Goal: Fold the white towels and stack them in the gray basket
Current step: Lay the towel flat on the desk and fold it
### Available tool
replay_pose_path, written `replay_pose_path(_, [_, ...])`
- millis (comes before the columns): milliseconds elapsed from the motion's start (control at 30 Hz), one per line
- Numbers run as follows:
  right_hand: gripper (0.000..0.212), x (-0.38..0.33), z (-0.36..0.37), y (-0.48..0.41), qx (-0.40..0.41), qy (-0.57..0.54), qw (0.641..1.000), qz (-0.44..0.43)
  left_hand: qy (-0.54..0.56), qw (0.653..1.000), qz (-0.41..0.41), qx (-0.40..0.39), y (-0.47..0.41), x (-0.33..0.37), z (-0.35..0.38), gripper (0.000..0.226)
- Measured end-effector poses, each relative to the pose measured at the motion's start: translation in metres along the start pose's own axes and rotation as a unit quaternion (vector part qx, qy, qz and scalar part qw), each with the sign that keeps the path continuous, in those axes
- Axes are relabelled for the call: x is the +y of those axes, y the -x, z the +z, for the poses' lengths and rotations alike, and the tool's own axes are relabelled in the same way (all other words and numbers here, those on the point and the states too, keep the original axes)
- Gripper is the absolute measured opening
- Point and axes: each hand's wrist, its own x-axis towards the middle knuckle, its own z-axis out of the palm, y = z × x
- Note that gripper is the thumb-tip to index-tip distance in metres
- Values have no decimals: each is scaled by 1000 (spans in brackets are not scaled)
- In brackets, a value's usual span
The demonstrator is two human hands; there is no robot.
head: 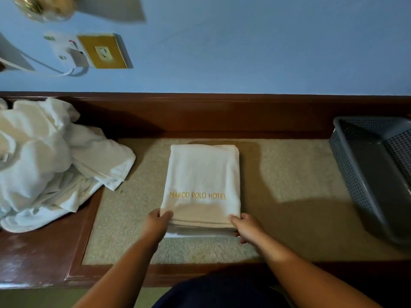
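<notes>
Towel: one folded towel is lying flat at the centre of the frame on the bench. Its gold lettering is facing up and its layers are sitting evenly as a neat rectangle.
Left grip: my left grip is pinching the towel's near left corner, thumb on top, with the fingers going out of sight at the edge.
Right grip: my right grip is clasping the near right corner, thumb on top and fingers curling round the edge.
Done: I am judging this towel's folding to be finished, or all but finished.
Basket: the basket is standing at the right edge of the frame, well apart from the towel. No towel is showing in the part of it that is in frame, so I am taking the stack as not yet begun.
Pile: a pile of loose towels is slumping at the left of the frame. One flap is spilling toward the folded towel without touching it. I cannot tell how many towels it is holding.
Left to do: this towel is waiting to go into the basket, and then the pile is needing folding and stacking piece by piece.
Stage: I am judging the task to be early, with most of the work remaining.
</notes>
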Motion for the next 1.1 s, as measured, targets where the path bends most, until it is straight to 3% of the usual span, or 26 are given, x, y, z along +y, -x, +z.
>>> replay_pose_path(100, [27,0,6,4,-1,4,1000,0,0,999,28,41,8,2,-6,8])
replay_pose_path(300, [37,17,16,-1,45,54,997,7,-73,996,-8,43,11,-34,-4,21])
replay_pose_path(433, [56,20,19,-1,81,103,991,19,-112,993,8,48,10,-33,-4,20])
replay_pose_path(500, [60,17,19,-2,75,78,994,22,-113,993,-5,42,6,-31,-4,21])
replay_pose_path(600, [49,10,18,-1,37,-12,999,30,-89,995,-45,11,1,-27,-6,24])
replay_pose_path(733, [36,10,14,-2,22,-44,998,44,-24,997,-75,-5,3,-18,-7,28])
replay_pose_path(967, [23,12,5,4,12,-96,995,14,50,993,-93,-53,8,-7,-21,10])
replay_pose_path(1100, [22,12,0,10,-18,-121,993,6,95,986,-95,-104,13,-9,-32,36])
